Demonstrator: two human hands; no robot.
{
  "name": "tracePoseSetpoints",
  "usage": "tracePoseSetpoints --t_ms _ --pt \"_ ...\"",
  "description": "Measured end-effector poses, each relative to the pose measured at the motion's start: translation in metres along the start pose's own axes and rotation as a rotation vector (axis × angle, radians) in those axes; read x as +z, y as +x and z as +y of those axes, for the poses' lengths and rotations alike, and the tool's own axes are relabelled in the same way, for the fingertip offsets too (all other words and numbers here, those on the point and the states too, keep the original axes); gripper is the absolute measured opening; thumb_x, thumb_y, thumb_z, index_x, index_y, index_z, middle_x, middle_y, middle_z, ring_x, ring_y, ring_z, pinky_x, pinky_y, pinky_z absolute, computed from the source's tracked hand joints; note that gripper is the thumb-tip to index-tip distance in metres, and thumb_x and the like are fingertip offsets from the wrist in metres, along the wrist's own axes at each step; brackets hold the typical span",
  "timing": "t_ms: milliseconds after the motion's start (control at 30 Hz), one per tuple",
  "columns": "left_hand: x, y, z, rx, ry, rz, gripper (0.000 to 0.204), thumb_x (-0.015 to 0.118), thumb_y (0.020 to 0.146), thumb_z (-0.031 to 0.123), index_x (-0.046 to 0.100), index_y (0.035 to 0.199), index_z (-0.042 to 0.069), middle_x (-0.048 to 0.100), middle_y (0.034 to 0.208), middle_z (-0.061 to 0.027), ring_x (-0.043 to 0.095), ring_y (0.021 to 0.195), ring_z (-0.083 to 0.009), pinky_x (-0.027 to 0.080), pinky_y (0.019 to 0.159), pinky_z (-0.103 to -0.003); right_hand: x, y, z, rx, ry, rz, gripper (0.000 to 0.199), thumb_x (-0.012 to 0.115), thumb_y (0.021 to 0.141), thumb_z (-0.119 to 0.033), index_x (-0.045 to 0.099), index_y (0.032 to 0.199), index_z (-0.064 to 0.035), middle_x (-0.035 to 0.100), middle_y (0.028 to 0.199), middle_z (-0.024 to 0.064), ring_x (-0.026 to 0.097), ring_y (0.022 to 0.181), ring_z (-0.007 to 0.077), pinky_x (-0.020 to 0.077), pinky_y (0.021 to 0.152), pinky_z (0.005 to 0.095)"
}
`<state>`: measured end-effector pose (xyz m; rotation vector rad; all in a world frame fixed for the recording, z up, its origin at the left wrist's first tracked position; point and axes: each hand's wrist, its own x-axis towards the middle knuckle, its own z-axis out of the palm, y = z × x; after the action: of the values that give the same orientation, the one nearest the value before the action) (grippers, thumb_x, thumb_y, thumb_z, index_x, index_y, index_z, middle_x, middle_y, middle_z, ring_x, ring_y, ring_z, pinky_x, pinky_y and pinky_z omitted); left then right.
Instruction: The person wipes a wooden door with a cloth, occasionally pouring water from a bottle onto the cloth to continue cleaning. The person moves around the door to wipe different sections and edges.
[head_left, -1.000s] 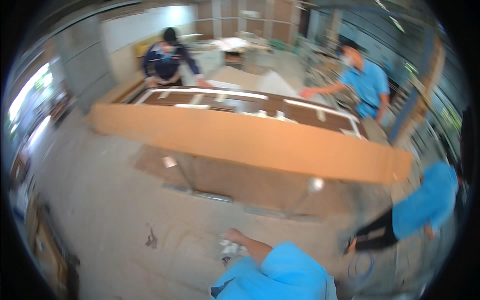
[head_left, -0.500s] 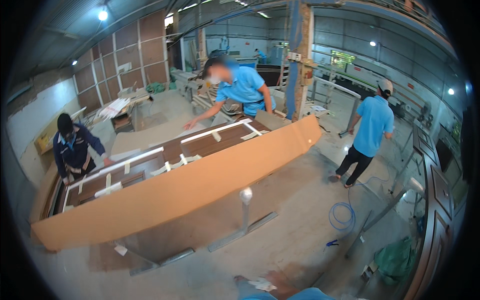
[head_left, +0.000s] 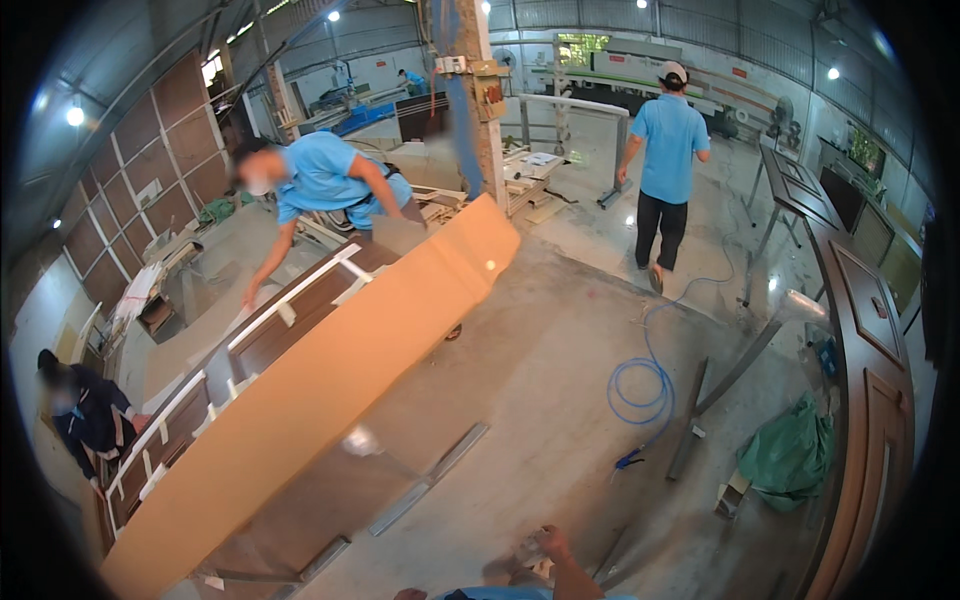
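My right hand (head_left: 552,544) is low in the picture, its forearm coming up from the lower edge. The fingers look curled against a small pale, crumpled thing (head_left: 530,549), too blurred to name. Of my left hand (head_left: 410,594) just a sliver shows at the lower edge; its fingers are hidden. Ahead and to the left, well apart from both hands, a long door panel (head_left: 275,345) lies with pale strips and tape on it. A wide orange-tan sheet (head_left: 340,375) stands tilted along its near side.
One co-worker in light blue (head_left: 335,180) leans over the panel; another in dark blue (head_left: 95,415) bends at its left end. A third person (head_left: 668,150) walks farther off. A blue hose (head_left: 645,365), metal stand (head_left: 690,420), green bag (head_left: 790,450) and brown doors (head_left: 880,390) are right.
My view has swung right, so the panel and sheet sit farther left. My right hand and forearm have come up into clearer sight. The walking person is farther away.
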<state>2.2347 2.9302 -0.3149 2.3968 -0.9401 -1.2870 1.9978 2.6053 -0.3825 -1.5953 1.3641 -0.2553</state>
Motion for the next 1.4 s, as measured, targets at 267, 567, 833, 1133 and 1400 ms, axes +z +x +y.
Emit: tracePoseSetpoints --t_ms 267,567,833,1133,1400 --pt "-0.084 0.193 0.194 -0.09 -0.667 0.317 0.038 0.063 0.09 0.033 0.072 0.107 0.001 0.073 0.088 -0.0139 0.071 0.082 -0.0209 0.054 0.074 -0.034 -0.164 0.144 0.012 0.276 0.286 0.037 0.037 0.071 0.079 -0.018 0.072 0.11 0.0018 0.073 0.101 0.021 0.07 0.094 0.0327 0.0522 0.083 0.0396" --pt "-0.125 0.367 0.289 -0.716 -0.511 0.083 0.023 0.06 0.086 0.026 0.071 0.081 0.006 0.072 0.078 -0.0152 0.073 0.073 -0.027 0.057 0.07 -0.042 -0.273 0.368 0.0 0.484 0.307 0.011 0.027 0.065 0.079 -0.016 0.073 0.098 0.0006 0.072 0.09 0.0201 0.066 0.078 0.0272 0.0506 0.07 0.0436" --pt "-0.24 0.61 0.48 -0.225 -0.576 0.193 0.038 0.055 0.092 0.035 0.07 0.094 0.001 0.071 0.09 -0.0184 0.07 0.084 -0.0296 0.053 0.076 -0.041 -0.334 0.602 -0.185 0.317 0.382 0.022 0.032 0.066 0.086 -0.023 0.072 0.097 0.006 0.071 0.085 0.0106 0.062 0.071 0.0139 0.0501 0.064 0.0333" --pt "-0.323 0.801 0.654 -0.309 -0.786 0.369 0.04 0.055 0.095 0.04 0.07 0.101 0.003 0.069 0.087 -0.0067 0.067 0.081 -0.0148 0.052 0.075 -0.032 -0.354 0.877 -0.309 0.043 -0.261 -0.251 0.05 0.073 0.086 -0.034 0.066 0.118 0.0032 0.072 0.1 0.0165 0.07 0.09 0.0248 0.0541 0.082 0.0344" --pt "-0.29 0.847 0.726 -0.439 -0.312 0.361 0.034 0.055 0.092 0.036 0.075 0.102 0.01 0.072 0.111 -0.0174 0.067 0.104 -0.0389 0.053 0.088 -0.048 -0.476 1.162 -0.349 0.142 -0.075 -0.525 0.03 0.071 0.076 -0.015 0.071 0.101 0.0017 0.072 0.091 0.0144 0.069 0.08 0.026 0.0549 0.07 0.0399"
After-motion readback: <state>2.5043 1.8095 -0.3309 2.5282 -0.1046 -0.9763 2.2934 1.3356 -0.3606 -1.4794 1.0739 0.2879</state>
